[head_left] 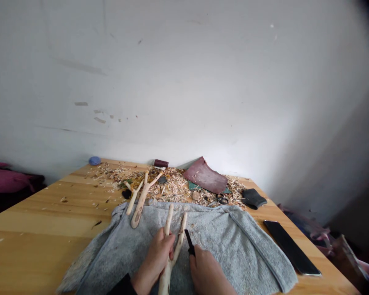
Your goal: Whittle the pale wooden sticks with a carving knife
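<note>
My left hand [155,256] is closed around one prong of a peeled, pale forked branch [176,250], whose two prongs point away from me. In my right hand [206,268] is a knife [189,241] with a dark blade, held close beside the branch's right prong; whether it touches the wood I cannot tell. The lower end of the branch runs out of the picture. Beneath both hands a grey cloth [233,246] covers the front of the table. Two more forked pieces, a larger one [143,196] and a smaller one [133,198], lie at the cloth's far left edge.
Wood shavings [172,184] cover the back of the wooden table [33,229]. Among them are a maroon leather piece [206,176], a dark thread spool [160,163] and a scissors-like tool [221,200]. A black phone [290,246] lies right, a blue round object [94,160] back left.
</note>
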The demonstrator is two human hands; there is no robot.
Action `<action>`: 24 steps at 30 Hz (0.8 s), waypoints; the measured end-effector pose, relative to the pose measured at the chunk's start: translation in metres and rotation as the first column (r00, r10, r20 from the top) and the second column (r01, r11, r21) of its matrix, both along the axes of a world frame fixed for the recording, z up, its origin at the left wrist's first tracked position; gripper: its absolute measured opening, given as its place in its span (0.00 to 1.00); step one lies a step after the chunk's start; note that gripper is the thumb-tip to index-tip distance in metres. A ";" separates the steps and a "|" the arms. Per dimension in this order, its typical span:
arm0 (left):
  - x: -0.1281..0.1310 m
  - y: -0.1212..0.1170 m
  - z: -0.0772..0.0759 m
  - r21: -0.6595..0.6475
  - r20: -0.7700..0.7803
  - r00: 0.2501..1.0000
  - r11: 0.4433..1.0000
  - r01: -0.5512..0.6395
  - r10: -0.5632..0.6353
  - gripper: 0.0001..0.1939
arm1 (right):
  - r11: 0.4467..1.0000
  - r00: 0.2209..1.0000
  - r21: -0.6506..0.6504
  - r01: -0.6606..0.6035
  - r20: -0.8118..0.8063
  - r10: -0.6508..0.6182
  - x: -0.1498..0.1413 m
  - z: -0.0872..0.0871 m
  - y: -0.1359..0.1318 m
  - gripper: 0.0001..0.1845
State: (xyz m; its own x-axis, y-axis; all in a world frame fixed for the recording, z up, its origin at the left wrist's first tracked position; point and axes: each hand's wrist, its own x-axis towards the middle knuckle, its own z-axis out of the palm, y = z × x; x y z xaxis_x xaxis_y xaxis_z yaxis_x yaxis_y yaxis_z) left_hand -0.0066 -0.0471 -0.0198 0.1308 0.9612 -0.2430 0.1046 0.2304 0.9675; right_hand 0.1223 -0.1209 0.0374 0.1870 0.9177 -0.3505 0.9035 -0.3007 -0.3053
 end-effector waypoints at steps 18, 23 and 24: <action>0.001 -0.004 0.011 0.034 -0.014 1.000 0.999 -0.003 0.004 0.11 | 0.990 0.986 0.046 -0.134 0.107 0.128 0.005 -0.003 0.005 0.17; 0.001 -0.005 0.016 0.040 -0.090 0.996 0.999 0.024 -0.020 0.06 | 0.958 0.955 0.072 -0.278 0.128 0.268 0.013 0.004 0.006 0.17; 0.001 -0.005 0.017 0.048 -0.110 0.994 0.998 0.029 -0.024 0.06 | 0.953 0.950 0.072 -0.294 0.130 0.284 0.015 0.005 0.007 0.17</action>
